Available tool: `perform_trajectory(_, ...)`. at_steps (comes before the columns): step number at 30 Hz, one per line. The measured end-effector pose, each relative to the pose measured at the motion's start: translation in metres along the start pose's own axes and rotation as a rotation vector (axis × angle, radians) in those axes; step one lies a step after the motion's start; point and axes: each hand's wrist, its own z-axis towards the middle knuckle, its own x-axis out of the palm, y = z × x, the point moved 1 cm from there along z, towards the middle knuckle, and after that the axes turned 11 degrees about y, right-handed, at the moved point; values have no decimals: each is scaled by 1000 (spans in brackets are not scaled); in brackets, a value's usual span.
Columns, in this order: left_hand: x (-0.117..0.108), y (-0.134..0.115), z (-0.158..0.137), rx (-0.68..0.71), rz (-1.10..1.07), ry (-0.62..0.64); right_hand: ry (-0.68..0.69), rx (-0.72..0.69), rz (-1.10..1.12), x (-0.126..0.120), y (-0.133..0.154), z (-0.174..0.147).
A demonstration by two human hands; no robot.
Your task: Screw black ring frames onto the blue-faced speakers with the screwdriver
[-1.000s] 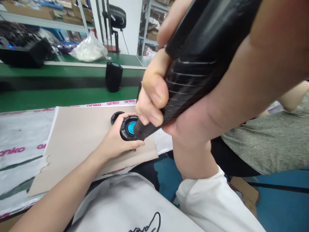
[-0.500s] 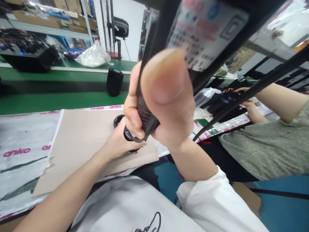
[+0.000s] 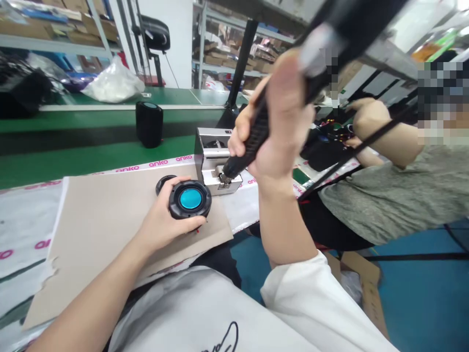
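Observation:
My right hand (image 3: 278,122) is wrapped round a black electric screwdriver (image 3: 260,129), held at a slant with the thumb along its body. The upper end is blurred. Its lower tip is at the front of a metal screw feeder (image 3: 220,151); whether it touches a screw there I cannot tell. My left hand (image 3: 164,215) grips a black round speaker (image 3: 191,199) with a blue disc in its end, over the cardboard sheet (image 3: 106,220). Just behind the speaker, a black ring-shaped part (image 3: 163,183) is partly hidden by my left fingers.
A black cylindrical speaker (image 3: 149,124) stands on the green conveyor belt (image 3: 73,142). Behind it lies a white plastic bag (image 3: 113,83). On the right, a co-worker in a grey sleeve (image 3: 395,190) handles black parts. A dark cable (image 3: 351,151) runs past my right arm.
The screwdriver has moved away from above the speaker to the screw feeder, which has come into view. My left hand stays on the speaker. The whole view has shifted slightly.

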Motion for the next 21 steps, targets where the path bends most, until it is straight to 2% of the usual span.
perform_trajectory(2,0,0,0,-14,18,-9,-50,-24,11,-13,-29,1)
perform_trajectory(5,1,1,-1,-11,39,-24,-90,29,2,-25,-61,0)
perform_trajectory(12,0,4,-2,30,47,-44,-47,69,3,-35,-86,-5)
perform_trajectory(16,0,5,-2,32,23,-49,-2,132,81,-38,-80,-9)
perform_trajectory(18,1,5,-2,16,20,-49,-2,146,128,-36,-65,-9)
perform_trajectory(21,1,3,-2,18,22,-47,28,85,173,-22,-29,3)
